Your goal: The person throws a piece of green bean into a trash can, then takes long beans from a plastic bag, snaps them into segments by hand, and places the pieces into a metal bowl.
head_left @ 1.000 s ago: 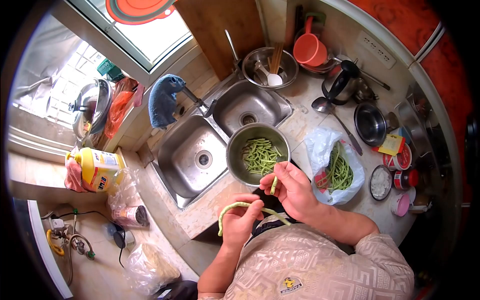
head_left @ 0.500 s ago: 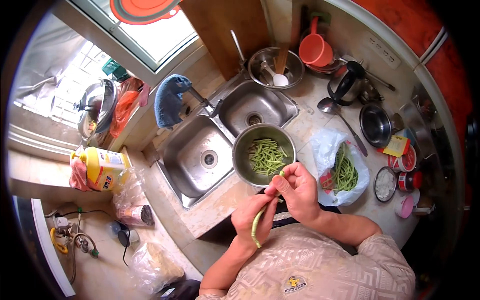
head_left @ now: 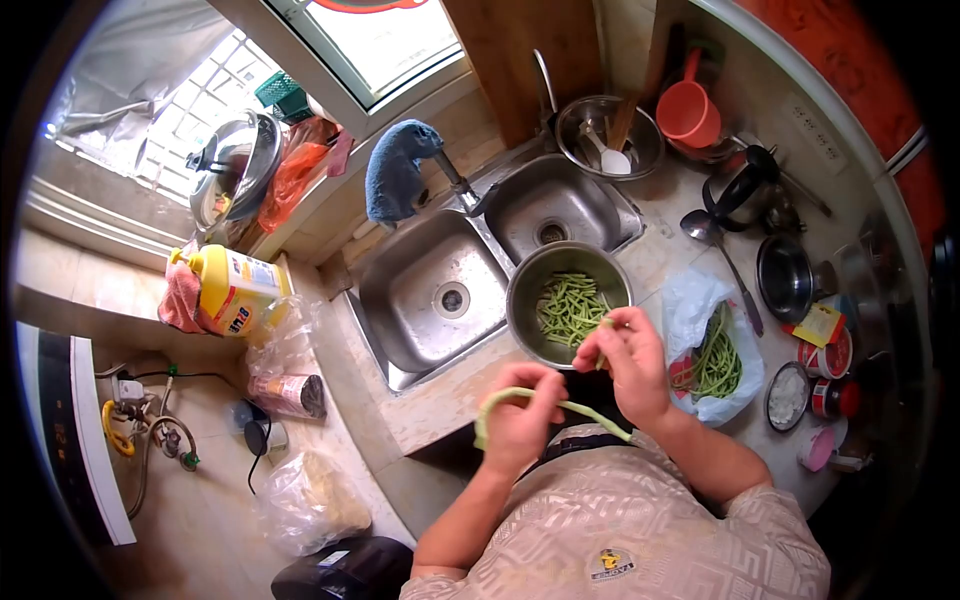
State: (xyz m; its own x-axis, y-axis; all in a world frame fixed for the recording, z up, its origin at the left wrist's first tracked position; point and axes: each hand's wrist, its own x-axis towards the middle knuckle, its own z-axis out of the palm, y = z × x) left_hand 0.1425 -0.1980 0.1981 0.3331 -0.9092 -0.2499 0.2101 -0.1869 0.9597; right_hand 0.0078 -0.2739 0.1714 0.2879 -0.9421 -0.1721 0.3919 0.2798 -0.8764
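My left hand [head_left: 519,418] is closed around a long green bean [head_left: 590,413], which curves out on both sides of the fingers. A short piece of green bean [head_left: 605,326] is pinched between the fingertips of my right hand [head_left: 632,368], at the near rim of a metal pot [head_left: 516,318]. Inside the pot lie several cut green bean pieces [head_left: 568,308]. To the right of my right hand, a white plastic bag [head_left: 690,300] stands open with long whole green beans [head_left: 722,365] in it.
Behind the pot is a double steel sink [head_left: 410,300]; a blue cloth [head_left: 403,170] hangs over its faucet. A ladle [head_left: 725,255], black bowl [head_left: 785,278] and dish of white stuff [head_left: 787,396] lie right. A yellow jug [head_left: 238,290] stands left.
My hands have moved apart. The bean they held together is now in two parts, the long one in my left hand and a short one in my right. The camera view has shifted left.
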